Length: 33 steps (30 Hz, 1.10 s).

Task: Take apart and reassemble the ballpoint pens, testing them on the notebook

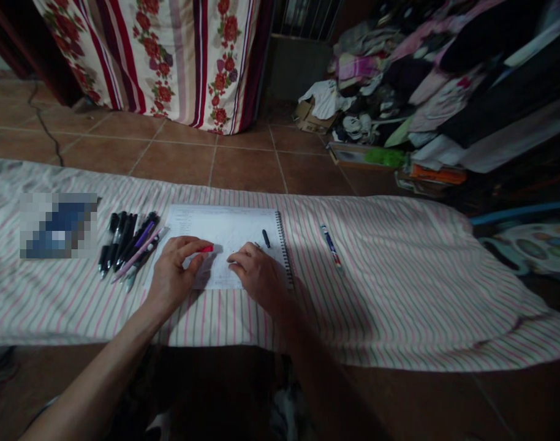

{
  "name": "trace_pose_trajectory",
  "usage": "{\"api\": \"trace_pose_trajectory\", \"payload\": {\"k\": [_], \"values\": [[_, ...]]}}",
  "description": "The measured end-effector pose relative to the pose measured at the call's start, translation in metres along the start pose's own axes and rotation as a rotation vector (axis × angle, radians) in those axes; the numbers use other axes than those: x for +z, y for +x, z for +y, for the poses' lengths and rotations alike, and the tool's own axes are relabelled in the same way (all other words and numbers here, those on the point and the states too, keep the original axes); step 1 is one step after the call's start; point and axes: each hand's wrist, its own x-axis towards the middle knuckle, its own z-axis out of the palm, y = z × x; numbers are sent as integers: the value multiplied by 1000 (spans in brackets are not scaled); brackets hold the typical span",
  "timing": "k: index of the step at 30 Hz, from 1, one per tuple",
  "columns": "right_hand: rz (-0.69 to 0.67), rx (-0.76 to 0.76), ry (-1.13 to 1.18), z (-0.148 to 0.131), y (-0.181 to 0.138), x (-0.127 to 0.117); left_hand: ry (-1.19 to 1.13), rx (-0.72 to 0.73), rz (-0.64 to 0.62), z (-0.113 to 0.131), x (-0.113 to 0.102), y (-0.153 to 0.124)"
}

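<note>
My left hand (176,266) pinches a small bright red piece (205,249) between thumb and fingertips; its kind is too small to tell. My right hand (258,272) is closed in a pinch above the same notebook, and whatever its fingertips hold cannot be made out. Both hands are over a spiral notebook (234,223), its page covered with faint writing and its coil on the right side. A short black cap-like piece (266,238) lies on the page just beyond my right hand.
Left of the notebook lies a pile of pens (128,242). Farther left is a blurred-out blue item (64,223). A blue-and-white pen (331,248) rests to the right on the striped cloth (399,275). Beyond are a floral curtain (183,67) and heaped clothes (376,67).
</note>
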Motion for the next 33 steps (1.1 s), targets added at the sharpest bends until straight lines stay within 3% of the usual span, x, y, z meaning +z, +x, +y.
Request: {"api": "trace_pose_trajectory", "payload": {"k": [6,11,16,24,30,33], "values": [[22,-39,13,4,-1,5,-314,-70,-52,4,-1,3],[16,-38,33,3,-1,4,-691,-228,-87,12,-2,3],[12,-35,50,2,-1,2,-804,-284,-80,15,-2,3],[57,-33,85,2,0,2,-614,-179,-97,18,-5,2],[236,4,136,11,5,1,-24,3,-72,-1,-3,1],[312,30,167,20,9,-2,119,91,-117,-7,0,0]]}}
